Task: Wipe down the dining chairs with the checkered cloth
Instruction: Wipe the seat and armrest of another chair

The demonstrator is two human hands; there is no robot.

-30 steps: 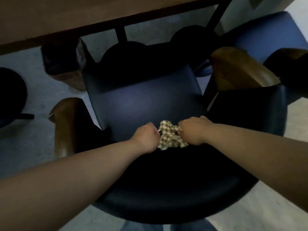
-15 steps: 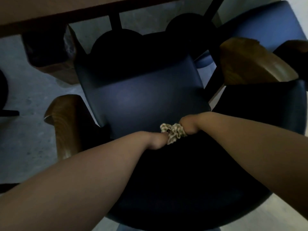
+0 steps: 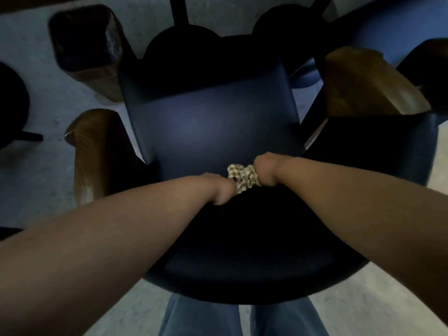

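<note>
A dark blue dining chair (image 3: 208, 127) with wooden armrests stands below me, seen from behind its curved backrest. The checkered cloth (image 3: 244, 179) is bunched at the back of the seat, where seat and backrest meet. My left hand (image 3: 221, 189) grips its left side and my right hand (image 3: 265, 172) grips its right side. Both hands are bent down over the backrest, so their fingers are hidden.
A wooden armrest (image 3: 91, 151) is at the left and another (image 3: 363, 86) at the right. A second blue chair (image 3: 400, 27) stands at the upper right. A wooden table leg (image 3: 89, 52) and black table frame lie beyond the seat. My jeans (image 3: 201, 316) show at the bottom.
Both hands have dipped lower behind the backrest's top and the cloth has been squeezed into a smaller bunch. The view has tilted down and closer to the chair.
</note>
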